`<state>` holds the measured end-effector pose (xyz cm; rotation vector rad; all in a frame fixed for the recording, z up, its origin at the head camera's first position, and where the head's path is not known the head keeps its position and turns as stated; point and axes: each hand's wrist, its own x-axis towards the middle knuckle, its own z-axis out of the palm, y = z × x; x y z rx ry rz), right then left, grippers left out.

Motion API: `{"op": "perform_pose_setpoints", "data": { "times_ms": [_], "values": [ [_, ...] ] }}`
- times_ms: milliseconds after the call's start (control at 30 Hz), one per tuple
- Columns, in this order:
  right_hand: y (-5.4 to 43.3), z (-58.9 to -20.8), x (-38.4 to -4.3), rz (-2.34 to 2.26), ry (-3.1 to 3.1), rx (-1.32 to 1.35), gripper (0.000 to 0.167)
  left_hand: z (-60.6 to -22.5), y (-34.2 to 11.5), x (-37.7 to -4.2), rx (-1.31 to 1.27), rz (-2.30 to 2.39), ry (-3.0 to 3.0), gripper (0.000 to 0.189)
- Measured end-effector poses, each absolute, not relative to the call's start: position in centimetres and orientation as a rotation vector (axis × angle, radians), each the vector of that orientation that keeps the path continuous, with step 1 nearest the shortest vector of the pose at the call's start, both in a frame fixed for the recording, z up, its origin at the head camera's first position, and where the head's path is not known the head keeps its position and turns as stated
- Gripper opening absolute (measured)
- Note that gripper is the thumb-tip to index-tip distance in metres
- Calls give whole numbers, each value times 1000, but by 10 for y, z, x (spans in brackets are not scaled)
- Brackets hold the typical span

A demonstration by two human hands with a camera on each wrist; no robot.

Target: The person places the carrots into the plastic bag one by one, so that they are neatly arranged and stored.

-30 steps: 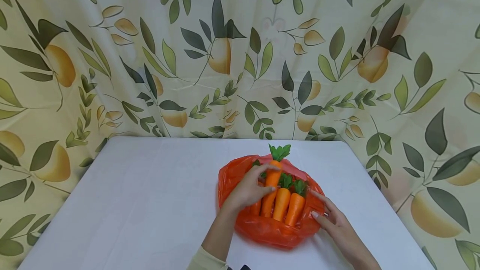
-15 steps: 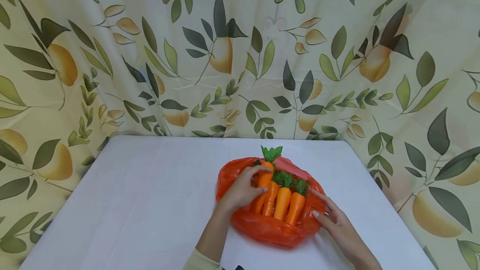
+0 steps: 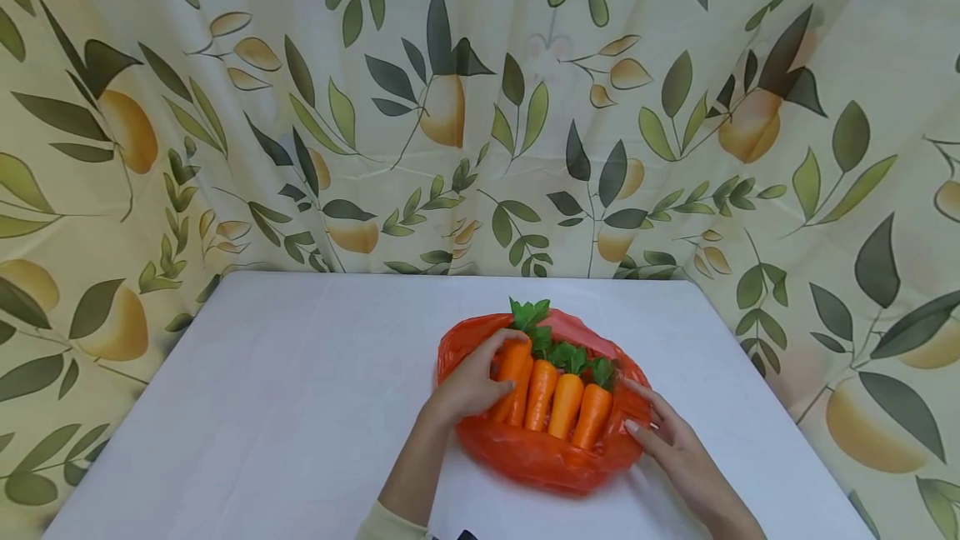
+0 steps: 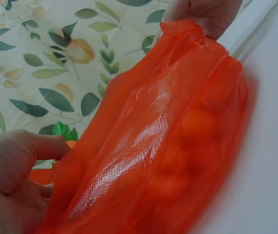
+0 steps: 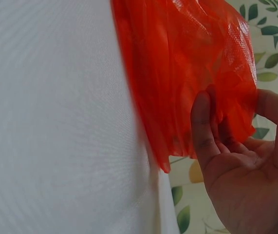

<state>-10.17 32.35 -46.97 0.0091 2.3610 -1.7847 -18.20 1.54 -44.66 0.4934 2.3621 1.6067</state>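
Observation:
A thin red plastic bag (image 3: 536,461) lies on the table with its mouth spread. Several orange carrots with green tops sit side by side inside it. My left hand (image 3: 474,386) holds the leftmost carrot (image 3: 515,361) between thumb and fingers, in the bag's left side. That carrot leans against the others. At the bag's right edge, my right hand (image 3: 671,436) holds the plastic between thumb and fingers, as the right wrist view shows. In the left wrist view the red plastic (image 4: 143,141) hides most of the carrots.
The white table (image 3: 262,407) extends left of the bag. Behind the table hangs a curtain (image 3: 480,123) printed with leaves and fruit. The table's right edge runs beyond my right hand.
My left hand has moved left and slightly down with its carrot, lowering it beside the others and uncovering another carrot. The right hand has stayed at the bag's edge.

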Motion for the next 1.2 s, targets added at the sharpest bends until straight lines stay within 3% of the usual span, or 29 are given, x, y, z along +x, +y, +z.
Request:
{"op": "perform_pose_setpoints", "data": {
  "times_ms": [267, 633, 1200],
  "values": [
    [323, -469, -102, -1774, 2371, 20, 63, -449, 11, -183, 394, 1586, 2348, 69],
    [323, -469, -101, -1767, 2382, 6, 62, -454, 7, -184, 383, 1458, 2466, 51],
    [322, -470, -102, -1765, 2362, 36, 64, -459, 1, -185, 294, 1411, 2531, 44]
  ]
}}
